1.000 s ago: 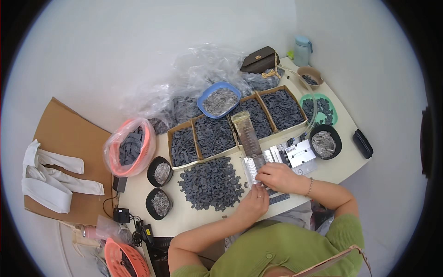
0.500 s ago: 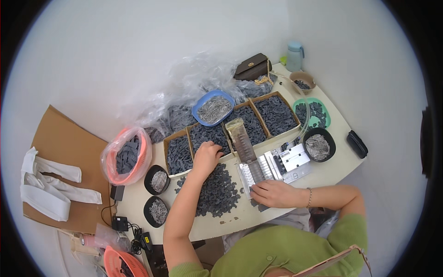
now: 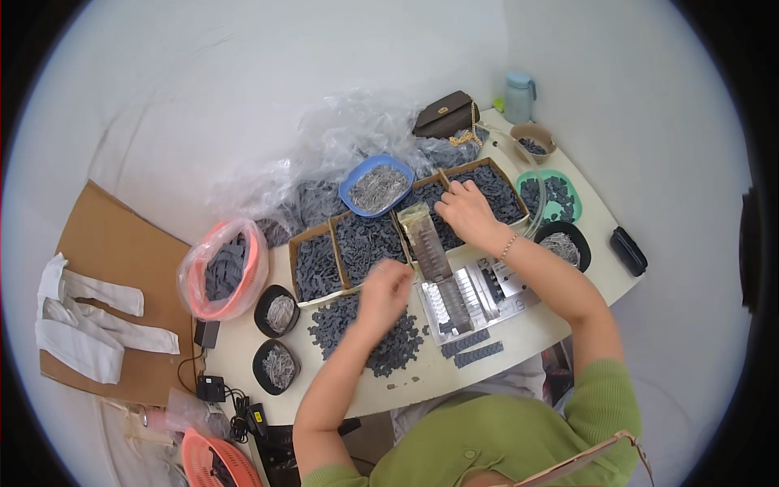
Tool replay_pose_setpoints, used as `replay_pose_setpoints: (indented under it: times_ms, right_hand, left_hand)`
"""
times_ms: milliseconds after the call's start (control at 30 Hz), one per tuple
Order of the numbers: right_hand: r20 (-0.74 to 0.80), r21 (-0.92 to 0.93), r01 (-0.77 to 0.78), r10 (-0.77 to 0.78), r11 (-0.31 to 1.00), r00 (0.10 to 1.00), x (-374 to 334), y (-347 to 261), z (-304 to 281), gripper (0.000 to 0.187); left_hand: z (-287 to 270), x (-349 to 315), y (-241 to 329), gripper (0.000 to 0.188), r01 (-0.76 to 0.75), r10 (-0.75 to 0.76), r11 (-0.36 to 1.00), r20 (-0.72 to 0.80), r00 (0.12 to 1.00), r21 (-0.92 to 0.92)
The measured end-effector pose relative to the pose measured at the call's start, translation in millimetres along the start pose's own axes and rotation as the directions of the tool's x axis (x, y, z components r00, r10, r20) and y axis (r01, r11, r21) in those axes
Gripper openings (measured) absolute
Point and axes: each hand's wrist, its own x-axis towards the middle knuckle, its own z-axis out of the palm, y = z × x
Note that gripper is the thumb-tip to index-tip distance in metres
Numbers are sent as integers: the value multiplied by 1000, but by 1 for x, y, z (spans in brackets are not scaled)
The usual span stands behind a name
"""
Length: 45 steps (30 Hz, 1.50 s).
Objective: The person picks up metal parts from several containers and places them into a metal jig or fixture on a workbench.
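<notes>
My left hand (image 3: 385, 299) hovers over the near rim of the divided cardboard box (image 3: 320, 294), beside a heap of small dark grey plastic pieces (image 3: 381, 345). Its fingers are pinched together; what they hold, if anything, is hidden. My right hand (image 3: 471, 215) reaches over the box's right-hand compartments, fingers curled down at the dark pieces (image 3: 484, 191); whatever is between them does not show. Between my arms sits a metal fixture (image 3: 438, 312) with a ridged, clear-topped chute (image 3: 425, 243) rising from it. Two dark segmented strips (image 3: 479, 355) lie before it.
A blue tray (image 3: 376, 187) of metal pins rests on the box's back edge. Black bowls of pins (image 3: 276, 367) stand left, another (image 3: 565, 243) right. A lined coral basket (image 3: 223, 272), green tray (image 3: 574, 195), clear hose (image 3: 542, 195) and glasses case (image 3: 627, 253) surround the work.
My right hand has left the fixture's near edge and moved up to the box, uncovering the strips. My left hand has drawn back from the box, toward the fixture.
</notes>
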Motion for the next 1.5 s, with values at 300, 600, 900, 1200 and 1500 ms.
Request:
replay_pose_setpoints:
  times_ms: [300, 600, 900, 1200, 1500]
  right_hand:
    - [54, 604, -85, 66, 793, 996, -38, -32, -33, 10]
    - [-76, 397, 329, -327, 857, 942, -101, -95, -50, 27]
    - [154, 497, 245, -362, 833, 919, -75, -92, -58, 22]
    - [286, 614, 122, -364, 780, 886, -37, -112, -33, 18]
    - [237, 742, -110, -105, 661, 966, -64, -64, -43, 12]
  left_hand:
    - [32, -81, 39, 28, -429, 371, 842, 228, 900, 326]
    - [5, -85, 28, 25, -234, 207, 929, 123, 971, 287]
    - [0, -63, -3, 10, -26, -23, 909, 112, 993, 416]
    - [-4, -56, 6, 7, 23, -36, 932, 27, 999, 361]
    - [39, -64, 32, 23, -245, 187, 888, 181, 966, 388]
